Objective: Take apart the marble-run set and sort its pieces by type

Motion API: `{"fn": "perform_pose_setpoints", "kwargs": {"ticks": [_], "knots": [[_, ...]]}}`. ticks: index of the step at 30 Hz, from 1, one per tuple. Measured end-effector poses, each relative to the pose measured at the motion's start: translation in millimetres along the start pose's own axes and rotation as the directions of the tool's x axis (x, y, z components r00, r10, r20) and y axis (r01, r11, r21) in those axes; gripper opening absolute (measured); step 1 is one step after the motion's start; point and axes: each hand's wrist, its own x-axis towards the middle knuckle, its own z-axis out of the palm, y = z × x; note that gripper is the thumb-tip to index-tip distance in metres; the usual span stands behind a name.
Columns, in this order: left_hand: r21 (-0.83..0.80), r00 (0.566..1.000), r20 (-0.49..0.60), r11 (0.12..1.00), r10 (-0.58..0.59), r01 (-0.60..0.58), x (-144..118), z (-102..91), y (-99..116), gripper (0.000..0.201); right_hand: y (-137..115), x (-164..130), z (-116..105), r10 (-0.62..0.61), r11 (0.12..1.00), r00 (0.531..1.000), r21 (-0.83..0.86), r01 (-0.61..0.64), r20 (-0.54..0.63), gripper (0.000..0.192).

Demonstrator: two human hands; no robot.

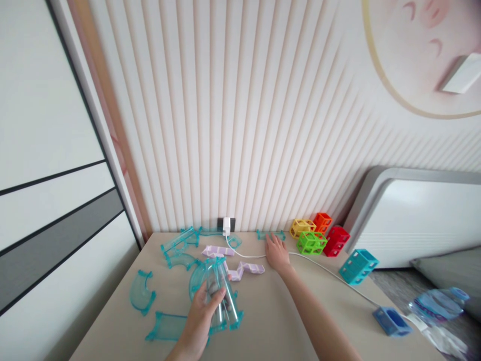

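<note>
My left hand clamped on clear plastic tubes with teal ends, above beige tabletop. My right hand at teal translucent plastic piece near ribbed cream wall (grip hidden, can't tell).

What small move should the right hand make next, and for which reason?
Probably, the right hand should close on the translucent teal plastic piece: this hand reaches over part of it but is open, while the left hand holds clear plastic tubes with teal ends.

Two bare hands, slender fingers — slim, uncovered forearms
</note>
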Motion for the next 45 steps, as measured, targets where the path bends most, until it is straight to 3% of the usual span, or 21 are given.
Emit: {"fn": "perform_pose_setpoints", "kwargs": {"ticks": [6,11,13,19,23,29,33,40,45], "knots": [[-0.044,0.999,0.045,0.999,-0.018,0.02,4.3,-0.5,-5.9,0.058,1.8,7.5,-3.7,0.046,0.981,0.999,0.19,-0.046,0.001,0.053],[-0.153,1.0,0.018,0.988,-0.01,0.013,18.8,15.6,7.1,0.057,-15.0,-4.4,-30.0,0.072,0.907,0.994,0.421,-0.032,-0.078,0.049],[-0.182,1.0,-0.007,0.983,0.029,-0.029,29.7,27.9,19.9,0.057,-31.5,-11.7,-46.9,0.03,0.844,0.994,0.535,0.033,-0.108,0.045],[-0.251,0.968,-0.084,0.936,0.235,-0.249,68.5,64.8,54.6,0.052,-85.7,-39.7,-98.1,-0.25,0.556,0.959,0.79,0.257,-0.136,0.043],[-0.27,0.958,-0.106,0.92,0.266,-0.285,78.5,70.9,66.8,0.047,-94.1,-49.3,-116.8,-0.233,0.443,0.959,0.86,0.251,-0.16,0.039],[-0.134,0.946,-0.022,0.937,0.322,-0.322,76.0,43.5,87.0,0.053,-61.2,-43.9,-131.1,-0.229,0.497,0.951,0.815,0.297,-0.208,0.034],[-0.043,0.958,0.099,0.963,0.269,-0.266,72.0,28.1,96.3,0.051,-43.7,-43.5,-140.3,-0.253,0.509,0.945,0.802,0.312,-0.206,0.033],[0.114,0.954,0.224,0.967,0.198,-0.227,64.9,29.1,103.1,0.057,-33.0,-46.3,-146.8,-0.323,0.519,0.928,0.785,0.338,-0.186,0.032],[0.245,0.948,0.246,0.934,0.201,-0.261,66.2,29.4,101.2,0.055,-27.7,-44.9,-138.7,-0.362,0.657,0.914,0.645,0.391,-0.186,0.035]]}}
